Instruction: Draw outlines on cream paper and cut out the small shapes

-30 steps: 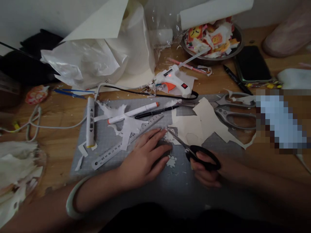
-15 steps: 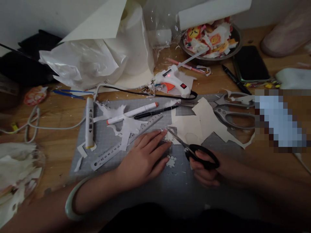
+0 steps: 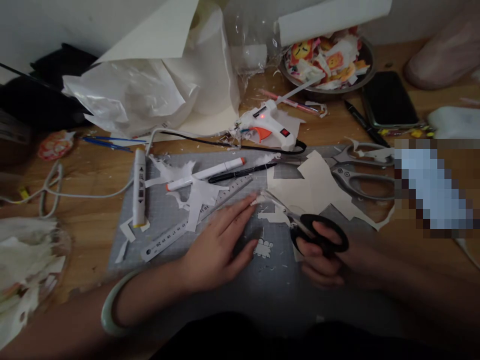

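Observation:
My right hand (image 3: 322, 252) is closed through the black handles of a pair of scissors (image 3: 305, 225). The scissors' blades are parted and point up and left, toward the fingertips of my left hand (image 3: 227, 240). That hand lies flat with its fingers stretched out and its thumb apart, the fingertips touching a small bit of white paper (image 3: 258, 199). Below the blades is a narrow paper strip (image 3: 275, 217). A small flower-edged paper cutout (image 3: 263, 248) lies beside my left thumb. Beyond the scissors is a larger cream paper offcut (image 3: 318, 182). A grey cutting mat (image 3: 240, 295) lies beneath.
A steel ruler (image 3: 165, 240), markers (image 3: 139, 190), white paper scraps (image 3: 202, 195) and large grey-handled scissors (image 3: 367, 182) lie around the mat. Behind them sits a white glue gun (image 3: 272, 125) with its light on. A bowl (image 3: 330, 90) of scraps and a phone (image 3: 390, 100) are at the back right.
The scissors and my right hand have shifted slightly right, and the blades are wider apart. My left fingers have drawn closer together; the drawn lines by their tips no longer show.

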A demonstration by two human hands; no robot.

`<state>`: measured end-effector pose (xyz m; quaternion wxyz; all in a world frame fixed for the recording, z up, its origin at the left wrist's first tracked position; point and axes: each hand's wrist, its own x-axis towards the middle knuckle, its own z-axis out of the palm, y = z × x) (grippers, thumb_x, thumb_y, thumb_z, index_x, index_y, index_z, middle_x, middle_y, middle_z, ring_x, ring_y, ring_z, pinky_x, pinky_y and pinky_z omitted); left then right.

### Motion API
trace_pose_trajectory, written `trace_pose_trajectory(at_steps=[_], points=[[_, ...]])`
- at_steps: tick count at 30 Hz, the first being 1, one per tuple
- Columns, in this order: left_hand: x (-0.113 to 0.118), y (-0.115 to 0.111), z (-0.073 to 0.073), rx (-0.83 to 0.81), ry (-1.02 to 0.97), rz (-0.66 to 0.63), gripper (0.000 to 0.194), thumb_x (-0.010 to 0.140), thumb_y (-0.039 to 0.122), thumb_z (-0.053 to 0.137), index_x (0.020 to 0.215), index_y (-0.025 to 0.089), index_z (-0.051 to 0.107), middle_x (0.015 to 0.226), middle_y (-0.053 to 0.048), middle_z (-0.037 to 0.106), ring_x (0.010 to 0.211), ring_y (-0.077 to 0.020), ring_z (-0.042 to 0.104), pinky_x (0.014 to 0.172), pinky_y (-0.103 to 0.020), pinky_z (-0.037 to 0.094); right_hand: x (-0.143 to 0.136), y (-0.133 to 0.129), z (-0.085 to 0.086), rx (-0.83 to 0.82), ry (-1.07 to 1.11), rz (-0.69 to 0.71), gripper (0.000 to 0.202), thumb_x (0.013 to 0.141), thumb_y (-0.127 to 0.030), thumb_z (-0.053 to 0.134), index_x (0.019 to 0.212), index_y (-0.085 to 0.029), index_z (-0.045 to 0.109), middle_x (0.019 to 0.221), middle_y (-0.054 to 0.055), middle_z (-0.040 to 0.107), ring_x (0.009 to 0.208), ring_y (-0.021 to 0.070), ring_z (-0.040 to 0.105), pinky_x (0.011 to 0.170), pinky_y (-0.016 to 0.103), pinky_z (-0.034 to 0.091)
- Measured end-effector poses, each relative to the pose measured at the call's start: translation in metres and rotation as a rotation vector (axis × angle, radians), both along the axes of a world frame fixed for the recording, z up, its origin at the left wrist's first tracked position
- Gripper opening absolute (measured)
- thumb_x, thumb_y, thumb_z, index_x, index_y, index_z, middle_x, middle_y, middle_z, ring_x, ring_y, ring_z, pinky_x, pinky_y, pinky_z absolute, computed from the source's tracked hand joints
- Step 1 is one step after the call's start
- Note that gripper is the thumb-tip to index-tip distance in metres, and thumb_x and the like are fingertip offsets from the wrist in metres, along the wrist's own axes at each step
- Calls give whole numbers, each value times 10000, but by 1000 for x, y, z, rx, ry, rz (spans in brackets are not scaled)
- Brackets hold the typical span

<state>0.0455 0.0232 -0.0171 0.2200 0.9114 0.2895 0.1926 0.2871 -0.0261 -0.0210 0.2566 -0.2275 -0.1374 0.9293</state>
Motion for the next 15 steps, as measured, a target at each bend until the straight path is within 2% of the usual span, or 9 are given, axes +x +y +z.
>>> trace_pose_trajectory(at_steps=[4,6,10,15], points=[[-2,-1,1,-63,-92,-46,567,895,129,485,1424,70,289,1462,-214,348,1375,-247,327,1097,-413,381,4,2,1,-26,86,12,608,830,-765,254,685,-200,425,424,-95,289,380,87,282,410,222,266],[-2,-1,1,-66,-112,-52,589,889,118,487,1438,81,275,1468,-207,336,1385,-244,310,1105,-408,372,5,1,0,11,89,20,639,818,-780,201,688,-198,431,430,-84,307,389,97,308,417,235,266],[-1,-1,-1,-41,-115,-70,628,882,103,496,1458,101,247,1458,-206,347,1374,-266,326,1094,-433,387,2,-2,-1,111,16,57,594,819,-752,301,696,-190,452,419,-94,316,367,88,300,408,234,244],[-1,-1,-2,-4,-86,-61,696,878,113,507,1490,147,177,1473,-197,326,1364,-291,331,1069,-477,409,-1,-3,-4,127,-5,41,570,822,-738,349,691,-192,453,424,-98,318,362,81,308,396,227,250]])
